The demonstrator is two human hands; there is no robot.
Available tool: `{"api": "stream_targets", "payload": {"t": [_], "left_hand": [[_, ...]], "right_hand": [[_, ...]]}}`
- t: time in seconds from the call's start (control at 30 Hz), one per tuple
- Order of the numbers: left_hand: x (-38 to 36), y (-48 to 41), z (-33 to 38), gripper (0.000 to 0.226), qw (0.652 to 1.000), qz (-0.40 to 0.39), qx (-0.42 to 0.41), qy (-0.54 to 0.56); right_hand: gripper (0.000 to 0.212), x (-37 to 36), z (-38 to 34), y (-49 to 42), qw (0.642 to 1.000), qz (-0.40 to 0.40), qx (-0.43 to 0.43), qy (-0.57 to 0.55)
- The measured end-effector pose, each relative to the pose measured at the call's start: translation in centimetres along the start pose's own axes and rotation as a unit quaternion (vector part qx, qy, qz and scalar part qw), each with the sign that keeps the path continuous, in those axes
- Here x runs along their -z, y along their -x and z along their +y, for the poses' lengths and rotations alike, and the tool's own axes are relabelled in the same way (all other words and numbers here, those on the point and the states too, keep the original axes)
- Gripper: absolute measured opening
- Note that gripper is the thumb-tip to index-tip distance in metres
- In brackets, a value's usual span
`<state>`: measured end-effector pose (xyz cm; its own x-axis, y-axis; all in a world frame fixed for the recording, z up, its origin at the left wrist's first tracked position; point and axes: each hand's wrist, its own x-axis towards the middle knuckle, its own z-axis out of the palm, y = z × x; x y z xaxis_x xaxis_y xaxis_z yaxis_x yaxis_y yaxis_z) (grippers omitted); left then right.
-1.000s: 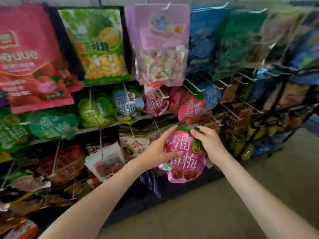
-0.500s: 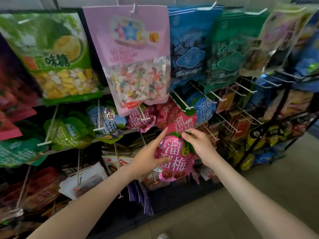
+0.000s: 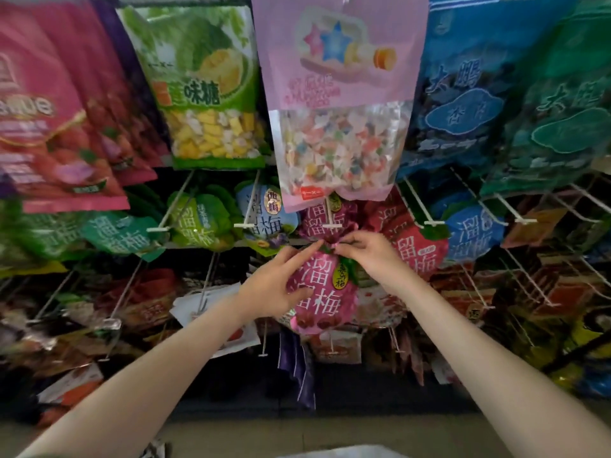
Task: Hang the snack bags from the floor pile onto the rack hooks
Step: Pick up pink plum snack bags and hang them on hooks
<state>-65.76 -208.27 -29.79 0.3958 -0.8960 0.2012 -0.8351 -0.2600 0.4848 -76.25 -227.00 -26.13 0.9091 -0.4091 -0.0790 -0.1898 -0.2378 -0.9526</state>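
Moving up, pink plum bag (image 3: pixel 322 292) now sits just under hook (image 3: pixel 331 223); fingers of your left hand (image 3: pixel 274 285) and right hand (image 3: pixel 370 256) pinch it; threading next.

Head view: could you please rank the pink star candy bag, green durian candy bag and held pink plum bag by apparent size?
1. pink star candy bag
2. green durian candy bag
3. pink plum bag
The first seems nearest the camera, perhaps exaggerating its lead.
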Motion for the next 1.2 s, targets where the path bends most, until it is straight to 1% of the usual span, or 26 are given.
{"api": "stream_targets", "payload": {"t": [0.07,0.3,0.4,0.5,0.63,0.73,0.83,1.0,1.07,1.13,1.17,1.2], "left_hand": [[0.3,0.1,0.2,0.084,1.0,0.012,0.009,-0.006],[1.7,-1.0,1.6,0.083,0.998,0.043,0.053,-0.016],[1.8,-1.4,2.0,0.084,0.996,0.04,0.068,-0.039],[1.5,-1.3,2.2,0.084,0.995,0.046,0.08,-0.037],[1.1,-1.0,2.5,0.086,0.994,0.073,0.079,-0.027],[1.0,-0.6,2.2,0.084,0.992,0.093,0.065,-0.051],[0.9,-0.6,1.8,0.083,0.992,0.095,0.062,-0.062],[0.6,-1.1,1.4,0.085,0.99,0.089,0.092,-0.061],[0.3,-1.4,1.1,0.085,0.99,0.081,0.102,-0.061],[0.1,-1.9,0.9,0.086,0.988,0.079,0.117,-0.068],[0.0,-2.4,0.8,0.087,0.986,0.082,0.125,-0.077],[-0.2,-2.9,0.7,0.088,0.984,0.087,0.131,-0.088]], "right_hand": [[0.007,0.1,-0.1,-0.8,1.0,-0.013,0.009,0.002],[0.013,0.1,-1.3,-2.2,0.997,0.049,0.062,-0.024],[0.014,0.1,-1.6,-2.5,0.996,0.05,0.074,-0.031],[0.019,0.1,-1.5,-2.5,0.995,0.051,0.084,-0.033],[0.018,0.2,-1.4,-2.4,0.993,0.05,0.098,-0.042],[0.018,0.0,-1.7,-2.4,0.992,0.041,0.108,-0.05],[0.016,-0.3,-1.6,-2.7,0.993,0.03,0.1,-0.055],[0.012,-0.6,-0.6,-3.8,0.994,0.033,0.071,-0.076],[0.009,-0.8,-0.1,-4.1,0.993,0.061,0.067,-0.079],[0.011,-1.0,0.4,-4.2,0.988,0.121,0.096,-0.029],[0.014,-1.0,0.7,-4.0,0.98,0.15,0.131,0.023],[0.017,-1.1,1.1,-3.8,0.964,0.174,0.179,0.095]]}}
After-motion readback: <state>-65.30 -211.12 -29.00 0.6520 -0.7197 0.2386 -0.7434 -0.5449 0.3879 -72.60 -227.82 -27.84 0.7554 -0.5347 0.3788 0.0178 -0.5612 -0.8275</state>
